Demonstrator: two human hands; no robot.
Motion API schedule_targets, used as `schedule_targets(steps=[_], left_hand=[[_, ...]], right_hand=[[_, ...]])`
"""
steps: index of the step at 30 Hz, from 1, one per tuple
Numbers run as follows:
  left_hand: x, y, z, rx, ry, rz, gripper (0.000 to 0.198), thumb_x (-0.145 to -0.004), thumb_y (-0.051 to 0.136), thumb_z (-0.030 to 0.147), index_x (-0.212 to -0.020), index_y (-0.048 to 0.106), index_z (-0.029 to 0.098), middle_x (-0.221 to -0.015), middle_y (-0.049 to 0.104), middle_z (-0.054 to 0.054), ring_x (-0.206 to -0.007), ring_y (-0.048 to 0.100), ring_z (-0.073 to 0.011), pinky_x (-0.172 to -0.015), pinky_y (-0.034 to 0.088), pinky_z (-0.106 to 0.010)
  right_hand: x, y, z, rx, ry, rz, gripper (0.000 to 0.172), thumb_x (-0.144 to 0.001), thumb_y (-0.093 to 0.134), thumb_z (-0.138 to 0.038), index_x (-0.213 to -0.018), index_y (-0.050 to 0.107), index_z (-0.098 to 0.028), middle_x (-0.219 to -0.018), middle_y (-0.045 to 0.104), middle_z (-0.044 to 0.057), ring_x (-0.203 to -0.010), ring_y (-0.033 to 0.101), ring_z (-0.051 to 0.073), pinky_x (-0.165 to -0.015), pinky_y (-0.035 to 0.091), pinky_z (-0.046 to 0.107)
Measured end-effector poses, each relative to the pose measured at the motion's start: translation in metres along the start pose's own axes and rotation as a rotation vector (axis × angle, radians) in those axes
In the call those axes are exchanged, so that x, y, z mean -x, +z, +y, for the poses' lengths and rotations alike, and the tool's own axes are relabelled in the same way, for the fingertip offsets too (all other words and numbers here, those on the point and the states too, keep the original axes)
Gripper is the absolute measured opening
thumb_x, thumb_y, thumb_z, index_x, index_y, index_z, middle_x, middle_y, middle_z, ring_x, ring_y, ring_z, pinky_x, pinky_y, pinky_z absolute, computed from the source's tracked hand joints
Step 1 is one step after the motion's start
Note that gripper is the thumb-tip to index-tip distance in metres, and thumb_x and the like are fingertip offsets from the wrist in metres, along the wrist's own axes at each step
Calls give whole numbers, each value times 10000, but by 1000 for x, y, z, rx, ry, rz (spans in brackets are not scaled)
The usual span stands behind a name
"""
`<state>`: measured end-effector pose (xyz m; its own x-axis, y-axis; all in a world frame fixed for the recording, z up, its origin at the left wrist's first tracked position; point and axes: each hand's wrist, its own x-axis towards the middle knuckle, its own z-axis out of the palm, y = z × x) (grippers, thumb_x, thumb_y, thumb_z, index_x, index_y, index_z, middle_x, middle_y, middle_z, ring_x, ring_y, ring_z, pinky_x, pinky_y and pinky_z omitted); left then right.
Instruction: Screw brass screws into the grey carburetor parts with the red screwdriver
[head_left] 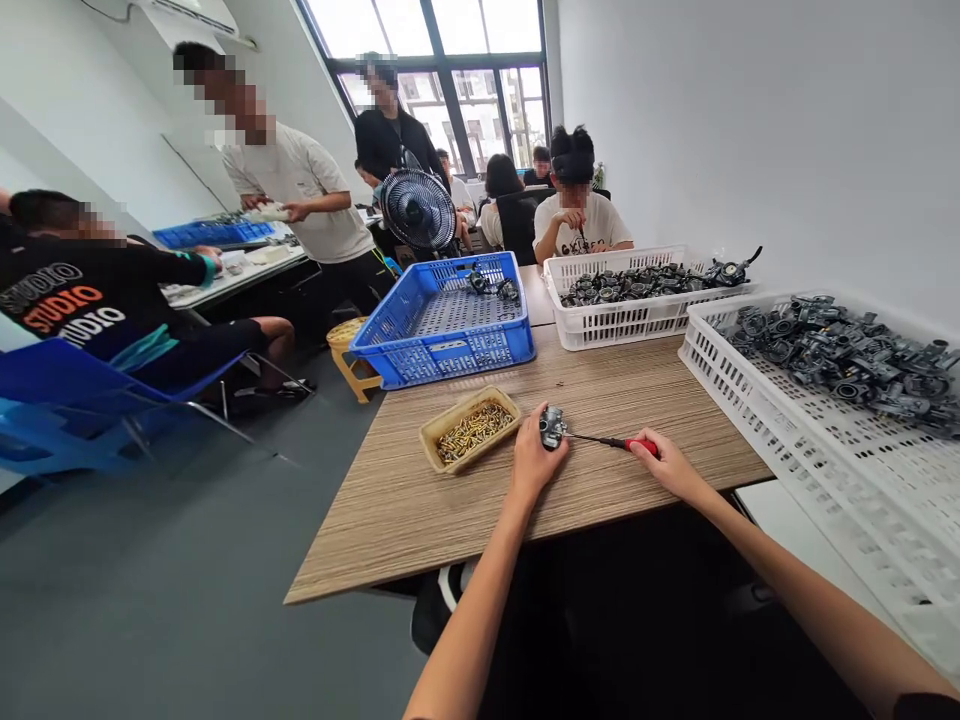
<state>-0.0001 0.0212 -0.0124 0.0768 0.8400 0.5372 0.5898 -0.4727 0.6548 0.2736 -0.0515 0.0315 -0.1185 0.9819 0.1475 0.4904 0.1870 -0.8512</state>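
Observation:
My left hand (531, 455) is closed around a small grey metal carburetor (553, 428) just above the wooden table. A screwdriver (619, 442) with a red and black handle is gripped in my right hand (664, 465). Its shaft points left and its tip meets the carburetor's right side; the exact contact point is too small to make out. Beside my left hand stands a shallow beige tray (437, 462) holding many brass-coloured screws (474, 432).
Beyond the tray is a blue crate (450, 350) with a few carburetors inside. White crates, one at the back (622, 325) and one at right (720, 385), hold piles of carburetors. A co-worker (581, 215) sits across the table (390, 520); others are at left near a fan (418, 208).

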Motion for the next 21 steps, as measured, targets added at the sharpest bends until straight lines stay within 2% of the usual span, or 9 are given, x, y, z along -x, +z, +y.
schedule_targets(steps=[5, 9, 14, 17, 19, 21], left_hand=[[-2, 0, 3, 53, -36, -19, 762, -800, 744, 256, -1515, 486, 213, -1305, 698, -118, -1258, 660, -307, -1134, 520, -473], [-3, -1, 6, 73, -40, -18, 763, -798, 732, 240, -1520, 486, 219, -1312, 692, -118, -1259, 657, -300, -1138, 515, -469], [-2, -2, 7, 98, -35, -9, 731, -825, 685, 225, -1524, 475, 197, -1310, 684, -129, -1267, 645, -293, -1148, 506, -462], [-2, -3, 8, 100, -44, -14, 731, -828, 676, 215, -1528, 467, 198, -1316, 679, -128, -1269, 642, -290, -1154, 501, -464], [-2, -3, 8, 99, -51, -13, 727, -832, 675, 210, -1527, 464, 197, -1307, 681, -127, -1261, 646, -287, -1145, 507, -459], [-2, -3, 8, 96, -51, -11, 719, -839, 681, 217, -1524, 465, 199, -1297, 684, -127, -1252, 651, -284, -1136, 513, -453]], right_hand=[[4, -3, -4, 15, 51, -27, 358, -950, 591, -587, -1069, 516, -258, -725, 528, -41, -656, 486, 187, -671, 406, 327], [3, -4, -3, 62, 63, -8, 364, -935, 589, -613, -982, 489, -266, -698, 499, -46, -628, 466, 183, -650, 391, 323], [2, -4, -9, 114, 34, -8, 433, -1017, 440, -637, -811, 481, -258, -676, 448, -28, -657, 453, 186, -669, 380, 326], [4, -4, -13, 105, 32, -28, 380, -996, 491, -626, -951, 546, -253, -716, 524, -22, -665, 493, 194, -677, 405, 329], [6, -4, -13, 95, 42, -38, 367, -959, 560, -611, -1049, 532, -256, -724, 548, -31, -636, 497, 190, -658, 408, 325], [6, -3, -11, 107, 54, -32, 362, -943, 585, -605, -1031, 506, -263, -698, 521, -45, -602, 474, 181, -633, 391, 318]])
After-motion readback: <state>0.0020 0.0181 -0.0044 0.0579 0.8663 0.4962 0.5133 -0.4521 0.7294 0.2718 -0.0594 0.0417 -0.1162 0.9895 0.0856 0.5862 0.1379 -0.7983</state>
